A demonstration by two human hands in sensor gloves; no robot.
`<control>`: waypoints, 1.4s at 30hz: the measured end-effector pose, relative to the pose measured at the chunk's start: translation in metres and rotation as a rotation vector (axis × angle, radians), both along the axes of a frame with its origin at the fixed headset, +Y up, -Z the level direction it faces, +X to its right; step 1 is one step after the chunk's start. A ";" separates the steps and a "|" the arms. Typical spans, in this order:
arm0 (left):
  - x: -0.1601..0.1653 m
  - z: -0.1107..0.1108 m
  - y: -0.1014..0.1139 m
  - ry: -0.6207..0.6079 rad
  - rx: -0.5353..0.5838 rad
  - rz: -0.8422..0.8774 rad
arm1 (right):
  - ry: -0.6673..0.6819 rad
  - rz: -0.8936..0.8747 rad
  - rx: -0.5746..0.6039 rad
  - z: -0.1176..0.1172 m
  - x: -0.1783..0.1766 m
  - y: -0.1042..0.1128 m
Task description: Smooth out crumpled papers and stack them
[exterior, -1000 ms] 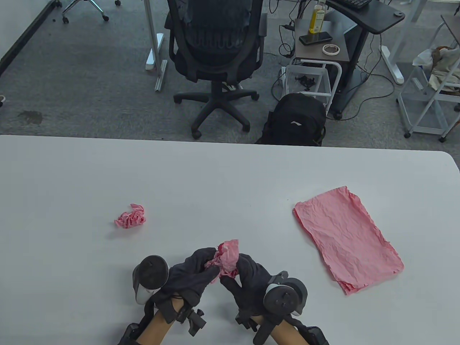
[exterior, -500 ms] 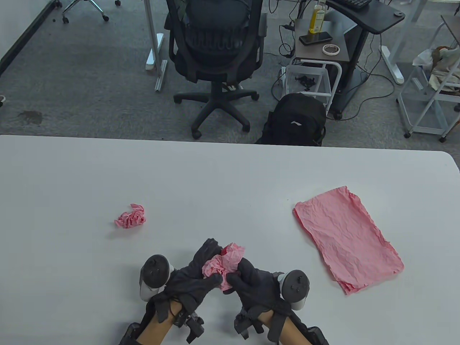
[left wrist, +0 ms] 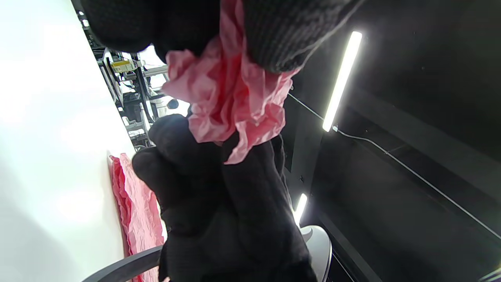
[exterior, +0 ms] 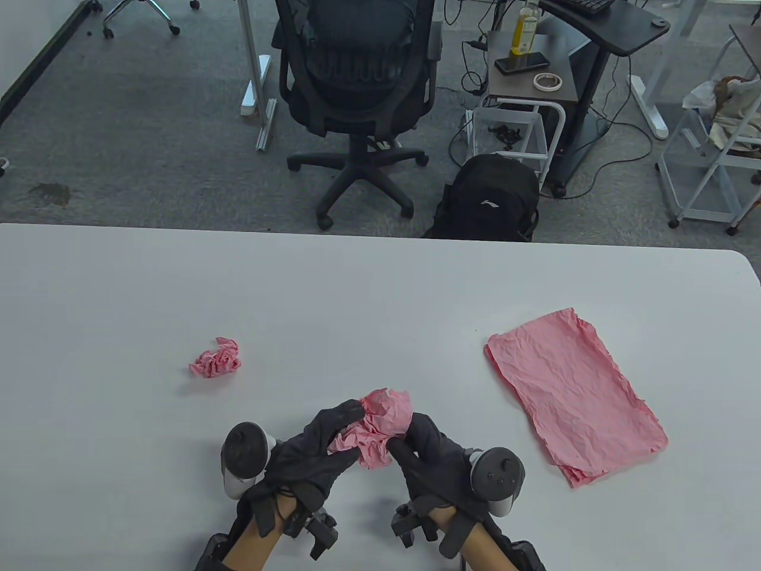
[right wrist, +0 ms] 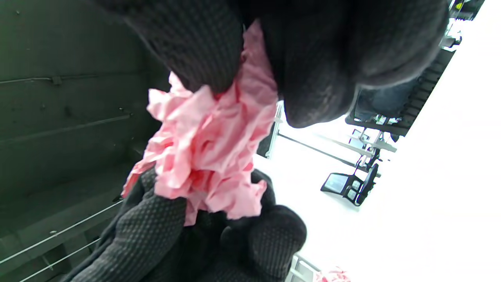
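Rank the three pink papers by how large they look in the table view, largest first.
1. The flattened pink sheet, on the table's right side.
2. The half-opened paper held between the left hand and right hand; it sits nearest the camera and is partly covered.
3. The crumpled ball on the left.

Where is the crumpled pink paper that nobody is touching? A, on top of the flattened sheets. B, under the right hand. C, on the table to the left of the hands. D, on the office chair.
C: the loose crumpled ball lies alone on the table, left of both hands.
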State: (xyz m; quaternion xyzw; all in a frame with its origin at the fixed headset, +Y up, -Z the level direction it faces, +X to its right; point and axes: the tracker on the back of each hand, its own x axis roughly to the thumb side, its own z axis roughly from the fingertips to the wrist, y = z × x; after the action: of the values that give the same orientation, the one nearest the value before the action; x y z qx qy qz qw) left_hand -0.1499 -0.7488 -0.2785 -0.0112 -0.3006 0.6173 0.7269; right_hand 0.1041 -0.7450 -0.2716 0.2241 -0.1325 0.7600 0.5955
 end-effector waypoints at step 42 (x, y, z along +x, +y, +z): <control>0.009 0.002 0.000 -0.025 -0.050 -0.094 | -0.042 0.035 0.193 0.015 0.003 0.023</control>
State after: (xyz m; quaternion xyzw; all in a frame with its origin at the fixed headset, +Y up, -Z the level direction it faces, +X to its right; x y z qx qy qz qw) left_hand -0.1410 -0.7484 -0.2762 -0.0511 -0.2936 0.5894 0.7509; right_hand 0.1074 -0.7218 -0.2561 0.2667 -0.2138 0.7585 0.5549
